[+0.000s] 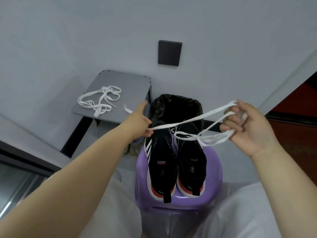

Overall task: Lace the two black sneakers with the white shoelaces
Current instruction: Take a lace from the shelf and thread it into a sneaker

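Two black sneakers stand side by side on a purple stool point(178, 201), heels toward the camera and toes pointing away. The left sneaker point(161, 162) shows white side stripes. The right sneaker point(190, 160) touches it along the inner edge. No lace is visible in the eyelets of either sneaker.

One white lace point(197, 118) is held in the air above the toes, stretched between both hands. The left hand point(139, 121) reaches forward and pinches the lace at its left end; a short tail of the lace sticks out beyond the hand, over the table edge. The right hand point(247, 126) is raised palm toward the camera, fingers curled around several gathered loops. Slack loops hang from this hand and cross just above the right sneaker's toe.

The second lace point(99, 102) lies loosely coiled on a grey table point(130, 86), to the left and behind the stool. A bin point(176, 107) with a black liner stands behind the stool, beside the table.
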A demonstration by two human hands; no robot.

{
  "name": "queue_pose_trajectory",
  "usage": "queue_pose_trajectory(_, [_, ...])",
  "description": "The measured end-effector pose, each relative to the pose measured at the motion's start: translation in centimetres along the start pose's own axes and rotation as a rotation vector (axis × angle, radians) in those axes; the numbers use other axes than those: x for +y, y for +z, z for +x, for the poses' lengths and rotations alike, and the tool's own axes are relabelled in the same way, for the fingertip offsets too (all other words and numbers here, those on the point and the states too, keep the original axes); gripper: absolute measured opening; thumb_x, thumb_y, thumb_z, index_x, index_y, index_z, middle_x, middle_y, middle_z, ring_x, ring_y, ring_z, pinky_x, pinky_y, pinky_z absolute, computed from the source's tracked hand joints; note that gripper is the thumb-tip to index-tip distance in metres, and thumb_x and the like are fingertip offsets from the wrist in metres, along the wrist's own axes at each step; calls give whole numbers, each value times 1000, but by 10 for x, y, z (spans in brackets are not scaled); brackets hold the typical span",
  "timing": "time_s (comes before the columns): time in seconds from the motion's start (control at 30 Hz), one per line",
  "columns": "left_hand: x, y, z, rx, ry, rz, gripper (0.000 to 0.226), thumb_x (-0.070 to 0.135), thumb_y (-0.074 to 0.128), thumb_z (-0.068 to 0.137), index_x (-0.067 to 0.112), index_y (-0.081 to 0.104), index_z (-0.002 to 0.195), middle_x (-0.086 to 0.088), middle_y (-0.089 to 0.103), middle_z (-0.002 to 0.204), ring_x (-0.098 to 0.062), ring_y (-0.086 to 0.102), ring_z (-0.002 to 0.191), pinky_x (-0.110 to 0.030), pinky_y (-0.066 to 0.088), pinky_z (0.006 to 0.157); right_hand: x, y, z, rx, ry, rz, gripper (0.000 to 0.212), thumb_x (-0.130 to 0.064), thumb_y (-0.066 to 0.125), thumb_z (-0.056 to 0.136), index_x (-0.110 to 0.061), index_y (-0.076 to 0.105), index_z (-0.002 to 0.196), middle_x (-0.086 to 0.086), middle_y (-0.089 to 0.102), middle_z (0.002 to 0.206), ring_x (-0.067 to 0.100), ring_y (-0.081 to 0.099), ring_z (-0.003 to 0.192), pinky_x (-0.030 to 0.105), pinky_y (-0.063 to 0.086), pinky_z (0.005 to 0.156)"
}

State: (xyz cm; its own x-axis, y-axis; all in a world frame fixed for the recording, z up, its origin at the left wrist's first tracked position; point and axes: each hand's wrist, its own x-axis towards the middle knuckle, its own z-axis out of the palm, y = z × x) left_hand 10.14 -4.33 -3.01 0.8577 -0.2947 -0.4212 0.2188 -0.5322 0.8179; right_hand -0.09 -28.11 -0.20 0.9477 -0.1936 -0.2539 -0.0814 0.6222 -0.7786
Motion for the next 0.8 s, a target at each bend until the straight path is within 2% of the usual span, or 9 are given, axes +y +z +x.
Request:
queue_pose_trajectory(0.07, [3, 11, -10, -203, 20, 423, 29, 26, 45, 98, 11, 56, 121, -6, 58, 86, -18, 59, 67, -26, 54, 67, -4, -1, 0, -13, -70, 148, 28, -34, 51, 78, -22, 48, 53, -10, 35, 45, 3, 25, 32, 16, 32, 44])
queue_pose_trajectory(0.17, [8, 14, -24, -407, -24, 831, 60, 62, 34, 90, 9, 64, 91, -5, 56, 79, -18, 53, 72, -28, 44, 73, -7, -5, 3, 25, -154, 304, 25, -32, 54, 76, -22, 46, 54, -9, 37, 46, 4, 25, 34, 17, 33, 44])
queue_pose_trajectory(0.27, [18, 4, -31, -380, 104, 1018, 47, 52, 46, 91, 9, 65, 88, 0, 54, 73, -15, 49, 68, -23, 36, 60, 0, -6, 11, 50, -151, 328, 22, -23, 53, 75, -20, 48, 53, -8, 39, 48, 4, 25, 33, 16, 31, 44])
queue_pose_trajectory(0.37, [39, 3, -45, -367, 278, 671, 35, 38, 43, 97, 21, 73, 86, 17, 37, 48, 2, 35, 44, -6, 30, 47, 10, -3, 17, 42, -127, 330, 15, -13, 50, 74, -16, 46, 60, -5, 41, 53, 4, 27, 34, 16, 30, 44])
queue_pose_trajectory(0.43, [53, 12, -55, -473, 270, 229, 45, 34, 34, 99, 16, 74, 87, 21, 20, 60, 2, 20, 45, 6, 26, 61, 17, 0, 20, 39, -117, 316, 11, -11, 47, 75, -15, 44, 65, -4, 42, 57, 5, 28, 37, 16, 31, 45])
queue_pose_trajectory(0.47, [57, 17, -56, -530, 262, 64, 50, 33, 30, 100, 13, 74, 88, 17, 22, 58, 0, 20, 47, 1, 28, 52, 20, 1, 22, 38, -114, 303, 11, -11, 46, 77, -15, 43, 68, -3, 42, 60, 6, 29, 39, 17, 31, 47])
queue_pose_trajectory(0.6, [45, 34, -31, -569, 104, -223, 57, 31, 27, 101, 1, 73, 87, 2, 28, 46, -9, 23, 44, -21, 24, 50, 36, -3, 36, 204, -33, 176, 21, 2, 43, 84, -13, 54, 76, 0, 52, 67, 9, 43, 52, 20, 37, 58])
queue_pose_trajectory(0.7, [21, 38, -3, -444, -110, -125, 56, 33, 28, 102, 2, 69, 79, 4, 27, 43, -8, 20, 37, -18, 19, 42, 48, -14, 45, 450, 139, -193, 13, -3, 52, 93, -9, 62, 88, 3, 59, 77, 12, 51, 66, 22, 43, 64])
queue_pose_trajectory(0.8, [3, 39, 16, -260, -107, 334, 53, 35, 32, 102, 10, 63, 67, 2, 37, 47, -10, 31, 40, -20, 26, 43, 51, -26, 47, 528, 268, -361, 10, -12, 57, 93, -8, 62, 101, 5, 57, 81, 17, 50, 74, 33, 44, 75])
